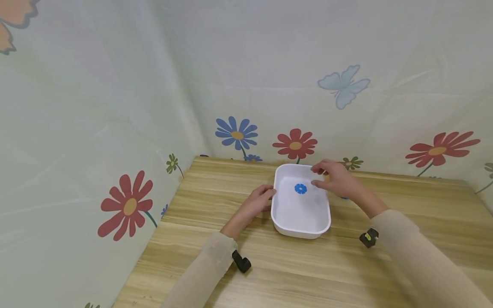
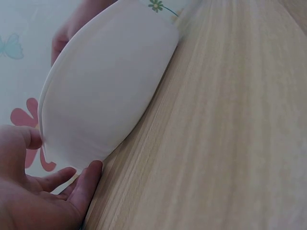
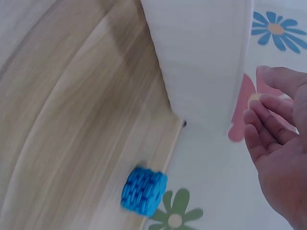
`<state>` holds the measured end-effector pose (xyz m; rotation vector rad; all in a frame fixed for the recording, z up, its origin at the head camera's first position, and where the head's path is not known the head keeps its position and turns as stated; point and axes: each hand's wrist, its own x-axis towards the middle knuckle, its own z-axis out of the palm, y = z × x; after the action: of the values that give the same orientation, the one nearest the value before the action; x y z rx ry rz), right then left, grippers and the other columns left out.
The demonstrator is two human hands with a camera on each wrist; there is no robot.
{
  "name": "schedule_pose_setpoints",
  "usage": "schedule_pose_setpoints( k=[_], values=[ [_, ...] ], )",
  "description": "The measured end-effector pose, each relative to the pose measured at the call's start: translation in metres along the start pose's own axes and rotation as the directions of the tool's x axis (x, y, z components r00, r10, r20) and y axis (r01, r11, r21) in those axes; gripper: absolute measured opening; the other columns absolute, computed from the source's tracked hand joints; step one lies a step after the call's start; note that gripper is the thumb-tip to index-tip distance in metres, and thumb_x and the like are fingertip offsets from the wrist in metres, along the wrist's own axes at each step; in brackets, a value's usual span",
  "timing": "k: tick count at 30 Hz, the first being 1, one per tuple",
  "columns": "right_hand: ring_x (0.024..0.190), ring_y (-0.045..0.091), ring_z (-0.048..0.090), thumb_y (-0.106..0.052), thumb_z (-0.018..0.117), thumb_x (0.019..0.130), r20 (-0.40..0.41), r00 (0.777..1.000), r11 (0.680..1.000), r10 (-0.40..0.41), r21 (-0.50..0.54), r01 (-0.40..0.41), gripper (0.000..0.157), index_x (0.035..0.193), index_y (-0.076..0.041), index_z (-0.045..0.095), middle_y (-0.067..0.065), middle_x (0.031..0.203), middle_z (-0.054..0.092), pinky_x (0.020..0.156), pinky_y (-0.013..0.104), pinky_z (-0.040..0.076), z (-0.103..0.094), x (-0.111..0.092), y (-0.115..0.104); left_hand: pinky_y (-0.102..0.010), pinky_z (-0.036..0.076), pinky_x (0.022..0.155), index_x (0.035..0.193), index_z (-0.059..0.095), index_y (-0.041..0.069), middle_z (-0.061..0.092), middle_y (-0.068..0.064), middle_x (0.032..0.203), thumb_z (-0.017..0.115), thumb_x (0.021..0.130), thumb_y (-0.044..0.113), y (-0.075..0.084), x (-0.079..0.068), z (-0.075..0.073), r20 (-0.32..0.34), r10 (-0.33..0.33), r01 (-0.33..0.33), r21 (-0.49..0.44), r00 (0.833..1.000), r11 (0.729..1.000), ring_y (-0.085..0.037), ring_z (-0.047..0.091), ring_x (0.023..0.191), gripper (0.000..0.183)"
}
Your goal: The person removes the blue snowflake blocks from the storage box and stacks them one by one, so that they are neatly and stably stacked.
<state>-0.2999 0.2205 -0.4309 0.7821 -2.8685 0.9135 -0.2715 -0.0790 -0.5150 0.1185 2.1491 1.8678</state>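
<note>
A white rectangular plastic basin (image 1: 300, 216) stands on the table, with a blue notched disc (image 1: 301, 188) showing inside it. At its left side my left hand (image 1: 257, 201) holds on: in the left wrist view the thumb touches the rim and the fingers lie low along the outer wall. My right hand (image 1: 336, 179) is over the far right part of the basin, its thumb and loosely bent fingers apart with nothing between them. Right of the basin is a stack of blue notched discs (image 3: 144, 191), mostly hidden under the right hand in the head view.
The wood-grain table (image 1: 215, 188) meets a pale curtain (image 1: 269, 51) printed with flowers and butterflies, behind and to the left. A black device is on each sleeve, the left device (image 1: 241, 261) and the right device (image 1: 369, 238).
</note>
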Motion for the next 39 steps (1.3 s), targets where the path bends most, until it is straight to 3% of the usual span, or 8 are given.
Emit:
schedule_pose_setpoints(
  k=[9,17,24,31,39],
  values=[
    [0.114,0.041,0.063,-0.014,0.084,0.092,0.143,0.989,1.000,0.023,0.011,-0.025,0.046,0.130,0.005,0.068,0.023,0.123,0.069,0.100,0.054,0.058,0.015,0.023,-0.013,-0.041,0.060,0.099,0.146,0.059,0.008,0.062,-0.009,0.141,0.058,0.108,0.042,0.000,0.000,0.000,-0.001,0.003,-0.003,-0.012,1.000,1.000,-0.024,0.065,0.123,0.050],
    [0.113,0.037,0.064,-0.013,0.083,0.092,0.235,0.972,1.000,0.014,-0.028,-0.008,0.044,0.129,0.006,0.068,0.019,0.121,0.070,0.102,0.053,0.057,0.027,0.037,-0.008,-0.041,0.061,0.099,0.146,0.058,0.007,0.062,-0.010,0.142,0.057,0.108,0.040,0.001,-0.002,0.002,-0.002,0.011,-0.011,-0.005,1.000,1.000,-0.024,0.065,0.123,0.050],
    [0.113,0.036,0.064,-0.013,0.083,0.092,0.262,0.965,0.997,0.022,-0.083,-0.001,0.045,0.130,0.006,0.068,0.020,0.122,0.070,0.103,0.053,0.055,0.033,0.038,-0.005,-0.041,0.061,0.098,0.146,0.056,0.001,0.061,-0.017,0.142,0.056,0.109,0.034,0.004,-0.003,0.000,0.023,0.037,-0.036,-0.057,0.999,0.998,-0.027,0.065,0.123,0.050],
    [0.109,0.032,0.064,-0.014,0.086,0.090,0.255,0.967,0.989,0.014,-0.146,0.024,0.047,0.129,0.005,0.070,0.017,0.119,0.070,0.103,0.052,0.056,0.040,0.037,-0.003,-0.041,0.061,0.099,0.145,0.057,0.002,0.062,-0.014,0.140,0.056,0.109,0.035,0.003,-0.003,-0.001,0.021,0.035,-0.034,-0.037,0.999,0.999,-0.025,0.065,0.122,0.049],
    [0.116,0.034,0.063,-0.017,0.086,0.090,0.236,0.971,0.976,0.040,-0.216,0.013,0.047,0.130,0.001,0.071,0.017,0.126,0.069,0.108,0.054,0.053,0.045,0.036,0.000,-0.042,0.060,0.100,0.146,0.057,0.002,0.062,-0.015,0.140,0.057,0.109,0.037,0.001,0.000,0.000,0.026,0.042,-0.041,-0.036,0.999,0.999,-0.026,0.063,0.125,0.051]
  ],
)
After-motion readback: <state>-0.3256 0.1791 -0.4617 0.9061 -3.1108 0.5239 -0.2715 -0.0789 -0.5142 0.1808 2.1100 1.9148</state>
